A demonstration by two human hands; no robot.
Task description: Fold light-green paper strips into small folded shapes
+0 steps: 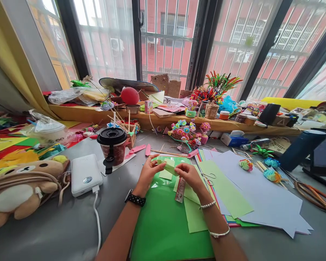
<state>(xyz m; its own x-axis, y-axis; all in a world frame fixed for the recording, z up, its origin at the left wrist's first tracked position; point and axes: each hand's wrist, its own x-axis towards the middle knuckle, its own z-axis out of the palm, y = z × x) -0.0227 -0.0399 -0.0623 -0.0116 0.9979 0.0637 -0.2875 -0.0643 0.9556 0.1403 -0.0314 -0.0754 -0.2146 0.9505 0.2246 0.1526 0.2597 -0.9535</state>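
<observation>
Both my hands meet over the middle of a grey table and pinch a small folded piece of light green paper (168, 166) between them. My left hand (149, 171) grips its left end with fingers closed; a black watch sits on that wrist. My right hand (189, 174) holds the right end, fingers curled, with bead bracelets on the wrist. Beneath them lie a bright green sheet (163, 224), pale green paper pieces (194, 215) and a small patterned ruler (180, 190). Scissors (209, 178) lie just right of my right hand.
A lidded drink cup (112, 145) and a white power bank (85, 174) with its cable stand left, beside a plush bear bag (21, 185). A stack of white and coloured paper (260, 195) spreads right. Paper flowers (185, 130) and craft clutter fill the windowsill shelf (179, 121).
</observation>
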